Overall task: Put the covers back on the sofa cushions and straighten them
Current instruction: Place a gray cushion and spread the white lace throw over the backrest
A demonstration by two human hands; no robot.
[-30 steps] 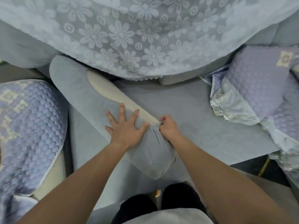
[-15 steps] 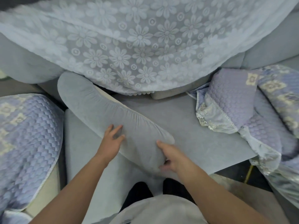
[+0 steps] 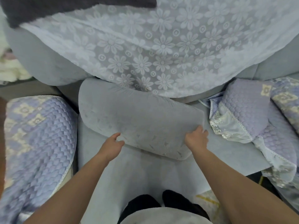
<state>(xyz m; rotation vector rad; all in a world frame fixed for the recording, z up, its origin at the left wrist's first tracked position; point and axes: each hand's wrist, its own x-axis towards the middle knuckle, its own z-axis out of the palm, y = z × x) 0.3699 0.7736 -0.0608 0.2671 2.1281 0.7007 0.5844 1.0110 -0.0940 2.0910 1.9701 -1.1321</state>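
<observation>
A grey cushion (image 3: 139,120) in its grey cover lies flat across the sofa seat (image 3: 142,173), its long side running left to right. My right hand (image 3: 196,139) grips its near right corner, fingers curled over the edge. Against the near left edge rests my left hand (image 3: 113,143), fingers loosely bent and touching the fabric without closing round it. No bare foam shows on the cushion.
A white floral lace cloth (image 3: 161,50) drapes over the sofa back, a dark blanket (image 3: 64,7) above it. Quilted lilac covers lie bunched on the left (image 3: 37,139) and on the right (image 3: 252,120). My dark-clad legs (image 3: 161,204) stand at the seat's front edge.
The cushion has turned from standing on its edge at a slant to lying flat across the seat. The pale foam opening seen a second ago is gone. Both hands shifted to its near edge.
</observation>
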